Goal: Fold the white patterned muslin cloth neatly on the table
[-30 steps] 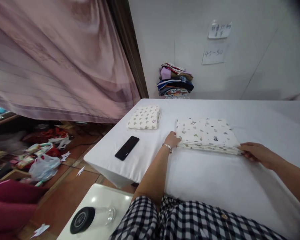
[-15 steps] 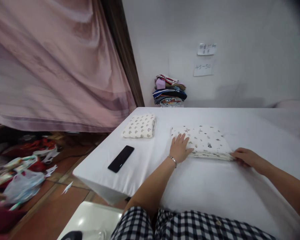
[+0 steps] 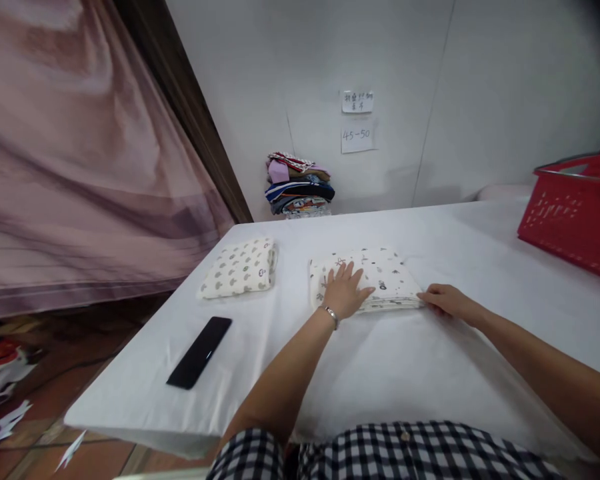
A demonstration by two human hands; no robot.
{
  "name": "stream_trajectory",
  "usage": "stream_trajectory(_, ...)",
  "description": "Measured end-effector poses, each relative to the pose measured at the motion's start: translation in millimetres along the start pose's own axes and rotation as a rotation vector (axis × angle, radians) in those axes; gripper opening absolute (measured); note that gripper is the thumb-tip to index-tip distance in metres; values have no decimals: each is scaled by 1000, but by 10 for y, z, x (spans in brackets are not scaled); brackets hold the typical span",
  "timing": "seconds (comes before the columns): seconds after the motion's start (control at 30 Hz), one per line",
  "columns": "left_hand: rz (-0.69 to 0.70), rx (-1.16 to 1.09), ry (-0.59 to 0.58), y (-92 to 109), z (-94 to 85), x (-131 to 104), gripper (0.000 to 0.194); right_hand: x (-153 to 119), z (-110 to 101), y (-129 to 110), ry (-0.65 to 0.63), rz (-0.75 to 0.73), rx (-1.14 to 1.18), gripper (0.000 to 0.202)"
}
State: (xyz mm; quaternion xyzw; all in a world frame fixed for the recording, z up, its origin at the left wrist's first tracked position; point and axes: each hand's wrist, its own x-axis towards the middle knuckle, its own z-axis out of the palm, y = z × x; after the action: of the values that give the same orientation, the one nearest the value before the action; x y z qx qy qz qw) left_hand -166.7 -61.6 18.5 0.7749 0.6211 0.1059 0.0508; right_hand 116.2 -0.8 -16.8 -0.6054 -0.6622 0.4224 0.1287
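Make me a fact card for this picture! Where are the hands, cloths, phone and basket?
Left hand: spread flat on folded white cloth with small dark prints
Right hand: at that cloth's near right corner
Further left: folded cream cloth with grey prints in rows
Nearer, left: flat black rectangular phone
Far right: red plastic basket with holes
Surface: table with a white cover

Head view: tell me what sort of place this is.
Probably a small textile workroom: a folded patterned cloth lies on a white-covered table, with a fabric stack behind.
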Motion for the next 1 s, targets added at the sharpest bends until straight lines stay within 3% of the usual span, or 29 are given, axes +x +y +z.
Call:
stream_trajectory(0.07,114,31,-54,102,114,99,69,-13,-28,5,25,-24,-95,37)
stream_trajectory(0.13,195,55,-141,166,262,143,70,-47,-53,-30,130,-101,-254,36)
stream_trajectory(0.27,230,114,-130,192,453,118,72,-110,84,-335,440,-468,-398,33)
stream_trajectory(0.33,233,122,-111,190,456,101,70,-77,281,-601,446,-672,-361,40)
stream_trajectory(0.43,220,87,-103,198,403,100,69,113,598,-988,304,-853,-408,52)
stream_trajectory(0.5,220,59,-106,201,375,102,68,320,722,-1118,267,-857,-445,59)
stream_trajectory(0.57,229,44,-94,197,376,93,68,545,745,-1091,257,-763,-503,63)
stream_trajectory(0.67,251,20,-56,193,426,57,71,807,666,-840,302,-547,-616,65)
stream_trajectory(0.77,254,-19,-58,205,452,39,73,914,606,-593,355,-475,-690,65)
stream_trajectory(0.93,203,-151,-254,62,193,228,62,929,646,-515,396,-509,-717,64)
stream_trajectory(1.0,78,-124,-195,-112,64,360,61,928,665,-528,402,-514,-701,64)
